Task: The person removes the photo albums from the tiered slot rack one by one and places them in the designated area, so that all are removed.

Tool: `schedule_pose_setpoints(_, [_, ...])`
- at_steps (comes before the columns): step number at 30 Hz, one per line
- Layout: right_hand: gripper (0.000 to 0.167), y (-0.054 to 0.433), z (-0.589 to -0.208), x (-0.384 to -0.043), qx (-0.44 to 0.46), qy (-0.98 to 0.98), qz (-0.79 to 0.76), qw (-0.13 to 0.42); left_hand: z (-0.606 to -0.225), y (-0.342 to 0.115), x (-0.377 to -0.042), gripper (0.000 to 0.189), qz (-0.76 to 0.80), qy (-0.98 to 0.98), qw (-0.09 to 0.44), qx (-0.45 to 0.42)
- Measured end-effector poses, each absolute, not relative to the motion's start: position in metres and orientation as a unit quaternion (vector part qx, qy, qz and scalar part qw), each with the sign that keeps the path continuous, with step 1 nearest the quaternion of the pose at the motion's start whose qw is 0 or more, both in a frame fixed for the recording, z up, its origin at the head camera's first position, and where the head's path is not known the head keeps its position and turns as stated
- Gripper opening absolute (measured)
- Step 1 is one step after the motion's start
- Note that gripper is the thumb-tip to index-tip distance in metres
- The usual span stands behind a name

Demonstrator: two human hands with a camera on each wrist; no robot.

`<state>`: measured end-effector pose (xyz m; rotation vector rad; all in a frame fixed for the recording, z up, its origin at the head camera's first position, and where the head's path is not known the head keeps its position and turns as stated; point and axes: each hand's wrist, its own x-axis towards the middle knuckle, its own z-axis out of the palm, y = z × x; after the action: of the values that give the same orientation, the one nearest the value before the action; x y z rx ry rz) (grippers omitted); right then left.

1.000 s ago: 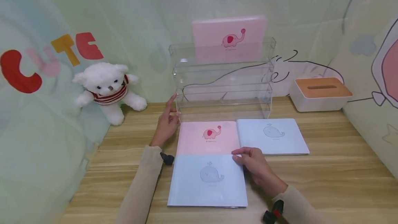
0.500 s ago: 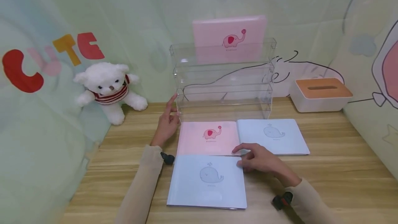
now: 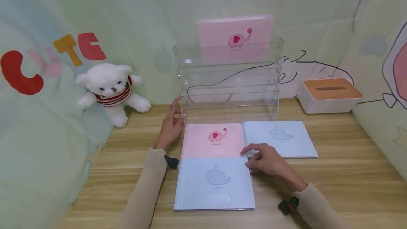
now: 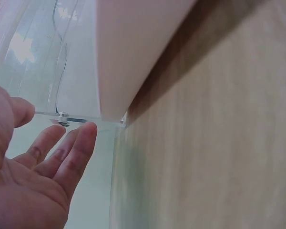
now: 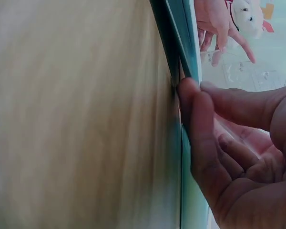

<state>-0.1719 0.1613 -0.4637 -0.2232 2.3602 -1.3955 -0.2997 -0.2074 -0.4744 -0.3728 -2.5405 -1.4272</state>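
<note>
A pale blue book with a whale lies nearest me. My right hand pinches its far right corner between thumb and fingers; the right wrist view shows the book's edge running into that pinch. Beyond it sits a pink elephant book, whose near edge meets the blue one. To its right is a second blue whale book, behind my right fingers. My left hand touches the left side of a clear tiered rack, fingers mostly extended. Another pink elephant book stands in the rack's top tier.
At the back left a white plush bear in a striped top leans on the printed backdrop. A white tissue box with a wooden lid stands back right. Wooden tabletop extends right of the books.
My right hand shifted right and changed its grip at the corner of the near blue book. That book moved slightly right and lines up against the pink one. The left hand stayed put.
</note>
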Motion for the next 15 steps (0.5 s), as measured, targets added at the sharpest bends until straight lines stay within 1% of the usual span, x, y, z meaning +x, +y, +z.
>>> schedule_pose_setpoints(6, [0.029, 0.166, -0.46, -0.175, -0.074, 0.856, -0.48, 0.179, -0.473, -0.208, -0.298, 0.077, -0.48, -0.862, 0.101, -0.126])
schedule_pose_setpoints(9, [0.03, 0.173, -0.455, -0.181, -0.092, 0.867, -0.465, 0.154, -0.473, -0.209, -0.298, 0.077, -0.481, -0.861, 0.1, -0.128])
schedule_pose_setpoints(15, [0.041, 0.195, -0.43, -0.191, -0.134, 0.859, -0.486, 0.085, -0.477, -0.207, -0.3, 0.076, -0.482, -0.86, 0.109, -0.129])
